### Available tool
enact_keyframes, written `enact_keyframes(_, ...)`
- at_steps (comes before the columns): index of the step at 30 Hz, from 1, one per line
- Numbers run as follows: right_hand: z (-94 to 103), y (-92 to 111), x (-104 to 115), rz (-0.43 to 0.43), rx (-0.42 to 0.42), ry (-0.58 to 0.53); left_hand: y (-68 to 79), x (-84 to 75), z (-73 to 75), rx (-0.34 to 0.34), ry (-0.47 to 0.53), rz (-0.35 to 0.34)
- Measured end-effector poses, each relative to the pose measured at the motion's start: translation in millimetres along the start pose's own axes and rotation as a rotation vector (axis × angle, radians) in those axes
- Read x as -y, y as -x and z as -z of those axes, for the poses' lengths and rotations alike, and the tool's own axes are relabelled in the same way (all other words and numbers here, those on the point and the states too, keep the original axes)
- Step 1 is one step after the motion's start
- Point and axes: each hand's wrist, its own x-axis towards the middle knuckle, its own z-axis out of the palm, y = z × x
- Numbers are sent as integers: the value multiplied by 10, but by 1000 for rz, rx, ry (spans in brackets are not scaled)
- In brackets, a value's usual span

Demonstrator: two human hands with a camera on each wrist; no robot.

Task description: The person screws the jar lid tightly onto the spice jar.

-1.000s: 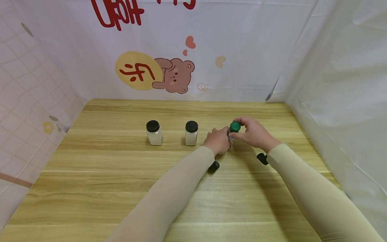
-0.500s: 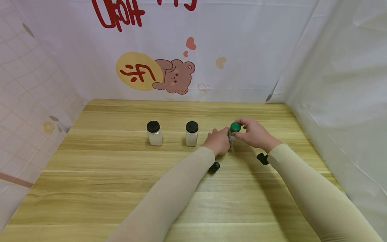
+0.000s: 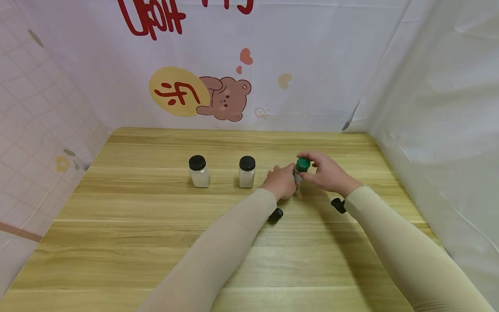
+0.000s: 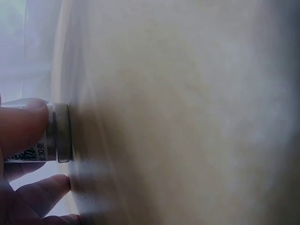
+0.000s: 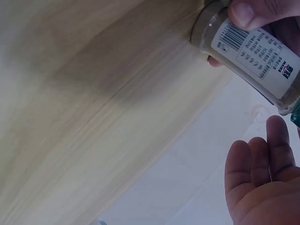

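A clear spice jar (image 5: pixel 262 63) with a printed white label and a brownish filling stands on the table, gripped by my left hand (image 3: pixel 280 182). In the left wrist view, a left finger crosses the jar (image 4: pixel 63 133) near its base. My right hand (image 3: pixel 329 173) is at the jar's green cap (image 3: pixel 302 164), its thumb in front and forefinger behind. Only an edge of the green cap (image 5: pixel 296 112) enters the right wrist view; the other right fingers (image 5: pixel 277 140) extend below it. The left hand hides most of the jar in the head view.
Two square jars with black lids and white contents stand left of my hands: a nearer jar (image 3: pixel 246 173) and a farther one (image 3: pixel 199 172). A wooden table (image 3: pixel 136 225) lies beneath, with white printed sheeting (image 3: pixel 312 52) behind and at both sides.
My right fingers have shifted around the green cap, the forefinger now reaching farther left behind it. The left hand and the jar stay in place.
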Motion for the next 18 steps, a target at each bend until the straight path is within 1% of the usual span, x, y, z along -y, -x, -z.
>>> enact_keyframes(2, -8, 9, 9, 13, -5, 2, 8, 12, -6, 0, -2, -2)
enact_keyframes(5, -21, 24, 28, 7, -14, 13, 25, 24, -12, -1, -1, -8)
enact_keyframes(12, -53, 49, 77, -51, -24, 24, 65, 42, -19, -11, -14, -38)
enact_keyframes(18, -94, 72, 79, -92, -19, 51, 79, 82, -42, 1, -22, -34)
